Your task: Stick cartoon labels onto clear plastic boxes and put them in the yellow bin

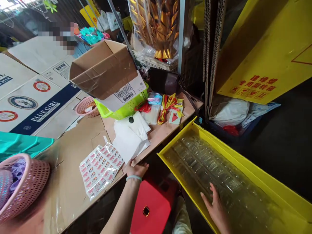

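Left hand (137,171) first: it's loosely open, fingers spread, no grip on anything visible, fingertips right by the edge of the surface (159,131) near the white paper (126,139); whether they touch it, I can't tell. Across to the right hand (215,203): open too, thumb and fingers parted, nothing seen in its grasp, contact below unclear.

And here's the yellow box (243,161), long and open-topped, under the right hand and stretching beyond it, with rows of glossy clear packs (207,162) inside, catching the light.

Now textures! Far left of the left hand, a pink basket (36,185), perforated plastic, rounded. Then brown cardboard (70,162), flat and streaked with shiny tape. Just left of that hand, crinkled sticker sheets (101,169) in printed rows. Between the 2 hands and lower, a smooth red flat-topped object (153,201) with a dark rounded opening.
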A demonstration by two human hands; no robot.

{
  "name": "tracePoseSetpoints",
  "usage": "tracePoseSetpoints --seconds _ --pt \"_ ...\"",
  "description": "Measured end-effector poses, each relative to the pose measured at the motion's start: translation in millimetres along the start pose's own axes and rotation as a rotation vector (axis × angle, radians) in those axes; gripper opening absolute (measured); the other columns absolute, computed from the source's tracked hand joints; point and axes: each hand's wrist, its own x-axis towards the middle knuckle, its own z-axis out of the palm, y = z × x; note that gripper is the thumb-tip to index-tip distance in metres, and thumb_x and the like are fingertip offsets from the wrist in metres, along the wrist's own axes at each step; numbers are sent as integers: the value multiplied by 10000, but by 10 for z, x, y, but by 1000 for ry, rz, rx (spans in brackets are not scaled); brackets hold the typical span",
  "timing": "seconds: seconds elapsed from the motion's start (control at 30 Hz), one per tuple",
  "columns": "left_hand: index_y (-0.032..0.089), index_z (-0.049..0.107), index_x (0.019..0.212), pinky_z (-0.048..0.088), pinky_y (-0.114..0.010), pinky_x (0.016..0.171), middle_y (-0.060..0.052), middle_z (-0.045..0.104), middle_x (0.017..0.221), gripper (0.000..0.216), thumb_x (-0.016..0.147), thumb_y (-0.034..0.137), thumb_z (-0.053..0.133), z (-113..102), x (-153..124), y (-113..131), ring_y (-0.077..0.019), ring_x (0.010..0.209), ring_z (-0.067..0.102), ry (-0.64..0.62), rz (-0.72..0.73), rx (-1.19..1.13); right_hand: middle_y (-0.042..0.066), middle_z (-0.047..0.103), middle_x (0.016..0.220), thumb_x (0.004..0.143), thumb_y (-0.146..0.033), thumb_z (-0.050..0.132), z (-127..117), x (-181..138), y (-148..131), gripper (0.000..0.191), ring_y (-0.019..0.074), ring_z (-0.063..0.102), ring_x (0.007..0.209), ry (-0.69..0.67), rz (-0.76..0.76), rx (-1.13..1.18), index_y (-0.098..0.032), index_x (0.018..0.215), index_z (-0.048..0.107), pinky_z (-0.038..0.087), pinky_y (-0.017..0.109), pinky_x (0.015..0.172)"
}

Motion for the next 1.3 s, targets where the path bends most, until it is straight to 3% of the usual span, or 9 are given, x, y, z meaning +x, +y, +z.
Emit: tracePoseSetpoints --seconds 0.23,0.37,0.5,0.6,0.67,0.73,0.87,1.03,1.3 --pt "-4 128 1457 462 -567 938 -293 253 1488 897 738 456 405 56 -53 152 -363 1401 250 -184 -54 64 170 477 1347 846 -594 426 -97 -75 6 712 290 563 1141 41 -33 -52 -199 1415 261 504 443 899" --pt "49 266 1427 555 -461 835 -269 409 1406 731 790 357 447 33 -288 -29 -325 1271 474 -250 18 178 163 434 1389 869 -554 418 -139 -91 326 701 275 530 1192 17 -16 -117 -196 1431 203 462 440 963" --pt "134 635 1089 575 -274 669 -116 686 956 301 818 213 530 55 -584 -411 -174 809 672 -402 232 735 187 391 1417 908 -482 358 -200 -74 667 689 259 451 1281 -67 64 -309 -126 1451 130 423 399 996" --pt "164 688 748 456 -192 461 4 574 542 130 751 293 674 281 -566 -753 -97 462 508 -533 444 1337 204 402 1405 900 -353 404 -206 -40 833 643 278 442 1283 -160 87 -397 -82 1446 198 400 392 993" --pt "172 619 567 422 -187 466 31 470 448 240 688 342 739 540 -347 -1025 -95 438 459 -591 523 1608 191 438 1383 860 -271 480 -170 -5 884 626 291 449 1265 -232 60 -415 -94 1428 284 382 395 998" --pt "190 554 492 472 -210 586 19 456 470 282 670 293 748 809 9 -1328 -143 564 553 -610 438 1685 166 448 1390 818 -211 550 -101 41 896 646 296 413 1286 -299 5 -437 -125 1420 334 338 394 1031" --pt "217 584 615 475 -332 879 -58 580 679 134 725 163 638 1095 824 -1824 -236 987 616 -603 339 1665 156 380 1458 753 -193 668 109 161 863 784 307 351 1323 -375 -84 -478 -176 1450 309 265 398 1072" --pt "199 589 837 385 -460 1006 -135 630 799 113 813 176 481 976 1484 -1976 -259 1119 582 -592 206 1608 193 300 1503 735 -207 707 455 293 836 912 346 289 1372 -397 -89 -530 -194 1493 201 226 436 1095" --pt "130 525 1006 440 -464 948 -146 657 935 227 893 206 343 761 1867 -2120 -233 1158 564 -623 102 1449 101 164 1571 740 -264 667 850 461 849 1010 401 224 1390 -350 17 -607 -306 1502 5 152 578 1101"
